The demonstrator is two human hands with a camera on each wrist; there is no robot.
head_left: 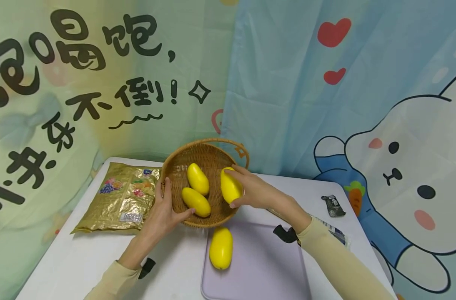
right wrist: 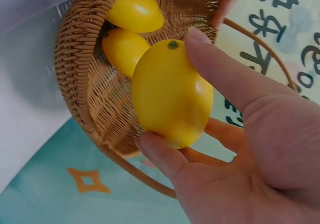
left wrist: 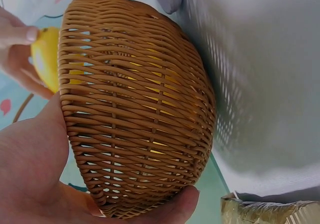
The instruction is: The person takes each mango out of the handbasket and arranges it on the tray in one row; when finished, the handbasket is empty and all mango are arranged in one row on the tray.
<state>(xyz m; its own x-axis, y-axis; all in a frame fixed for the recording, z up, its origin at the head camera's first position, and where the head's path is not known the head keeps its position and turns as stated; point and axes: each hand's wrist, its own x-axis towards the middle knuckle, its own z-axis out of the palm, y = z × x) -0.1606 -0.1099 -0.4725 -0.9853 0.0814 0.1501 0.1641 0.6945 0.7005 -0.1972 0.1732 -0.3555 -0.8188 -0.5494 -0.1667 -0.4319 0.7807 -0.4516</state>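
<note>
"Head view: condition of hands?"
"My left hand (head_left: 167,211) grips the wicker basket (head_left: 216,160) at its left rim. My right hand (head_left: 259,189) holds a yellow mango (head_left: 229,186) at the basket's mouth, right side. Two mangoes (head_left: 198,180) lie inside it; a fourth mango (head_left: 221,248) sits in front of it on the lilac tray (head_left: 267,266)."
"Left wrist view?"
"Fingers outside the weave, thumb over the rim. Judged light and springy; the rim is the sound hold."
"Right wrist view?"
"Thumb beside the green stem (right wrist: 173,44), fingertips opposite. Mango appears firm, smooth, possibly slippery; I'd grasp round its middle."
</note>
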